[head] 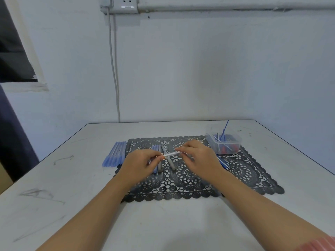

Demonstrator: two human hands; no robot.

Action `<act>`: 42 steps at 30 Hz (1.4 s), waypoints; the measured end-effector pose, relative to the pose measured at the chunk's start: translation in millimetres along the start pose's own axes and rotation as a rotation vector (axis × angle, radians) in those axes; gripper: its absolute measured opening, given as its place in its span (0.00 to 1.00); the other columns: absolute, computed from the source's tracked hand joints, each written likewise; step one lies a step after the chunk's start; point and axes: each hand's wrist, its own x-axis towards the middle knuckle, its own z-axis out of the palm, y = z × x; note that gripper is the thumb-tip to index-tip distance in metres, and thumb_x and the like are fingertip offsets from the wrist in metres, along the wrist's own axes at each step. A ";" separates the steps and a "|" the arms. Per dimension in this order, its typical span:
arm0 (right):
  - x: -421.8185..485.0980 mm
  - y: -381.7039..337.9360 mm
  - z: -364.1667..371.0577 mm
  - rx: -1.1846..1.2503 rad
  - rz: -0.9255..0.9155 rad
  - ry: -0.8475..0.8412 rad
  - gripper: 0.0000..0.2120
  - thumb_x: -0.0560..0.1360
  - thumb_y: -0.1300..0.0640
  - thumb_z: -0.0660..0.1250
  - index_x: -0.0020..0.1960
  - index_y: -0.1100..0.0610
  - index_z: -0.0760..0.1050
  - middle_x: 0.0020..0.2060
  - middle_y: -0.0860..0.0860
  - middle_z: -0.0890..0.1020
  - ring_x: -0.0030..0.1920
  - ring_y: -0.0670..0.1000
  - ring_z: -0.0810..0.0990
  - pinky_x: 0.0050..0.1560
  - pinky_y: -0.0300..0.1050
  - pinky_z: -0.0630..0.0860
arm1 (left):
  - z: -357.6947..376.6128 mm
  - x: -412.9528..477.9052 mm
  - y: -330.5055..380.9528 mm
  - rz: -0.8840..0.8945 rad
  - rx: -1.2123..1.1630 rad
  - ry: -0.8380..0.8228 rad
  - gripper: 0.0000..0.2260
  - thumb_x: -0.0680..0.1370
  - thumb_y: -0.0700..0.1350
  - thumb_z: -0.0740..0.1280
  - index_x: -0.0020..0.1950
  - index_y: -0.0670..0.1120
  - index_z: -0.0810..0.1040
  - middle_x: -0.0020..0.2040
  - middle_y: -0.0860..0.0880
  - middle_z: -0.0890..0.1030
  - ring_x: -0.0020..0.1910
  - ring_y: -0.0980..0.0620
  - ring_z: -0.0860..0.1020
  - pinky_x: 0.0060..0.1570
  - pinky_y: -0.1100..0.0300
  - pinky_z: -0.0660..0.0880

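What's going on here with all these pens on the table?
A person is holding a clear pen barrel between both hands, the left hand pinching one end and the right hand the other, just above a black lace mat. It looks like pen assembly. A row of blue pens lies at the mat's left edge, grey barrels lie beneath the hands, and a clear plastic tub with thin refills and small red parts sits at the mat's far right corner.

White table (72, 178) against pale wall (199, 69) with socket (126, 4).
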 end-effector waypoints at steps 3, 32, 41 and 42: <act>0.2 0.0 -0.6 0.003 0.024 -0.026 0.11 0.70 0.61 0.66 0.50 0.56 0.83 0.40 0.50 0.82 0.36 0.47 0.78 0.34 0.32 0.70 | -0.7 0.3 -1.3 0.002 -0.002 0.012 0.06 0.76 0.49 0.67 0.49 0.51 0.83 0.30 0.62 0.75 0.31 0.62 0.74 0.29 0.72 0.64; 2.5 2.0 -2.0 -0.126 -0.064 -0.204 0.10 0.71 0.66 0.63 0.50 0.60 0.78 0.39 0.54 0.80 0.41 0.55 0.78 0.41 0.48 0.76 | 4.8 4.4 -9.6 0.178 0.190 0.245 0.15 0.76 0.54 0.59 0.44 0.48 0.83 0.37 0.55 0.80 0.37 0.58 0.73 0.36 0.72 0.63; 1.7 1.1 -5.9 -0.091 -0.042 -0.148 0.11 0.71 0.63 0.64 0.50 0.56 0.80 0.35 0.51 0.80 0.35 0.52 0.78 0.29 0.43 0.75 | 7.4 4.4 -11.3 0.170 0.145 0.232 0.14 0.76 0.54 0.60 0.45 0.47 0.83 0.38 0.55 0.81 0.38 0.58 0.73 0.38 0.71 0.64; 1.5 0.5 -6.0 -0.088 -0.029 -0.151 0.10 0.72 0.63 0.65 0.50 0.56 0.81 0.36 0.51 0.80 0.35 0.52 0.78 0.30 0.42 0.73 | 7.4 4.6 -11.1 0.167 0.145 0.232 0.14 0.76 0.54 0.60 0.46 0.47 0.83 0.38 0.55 0.81 0.38 0.58 0.73 0.38 0.71 0.65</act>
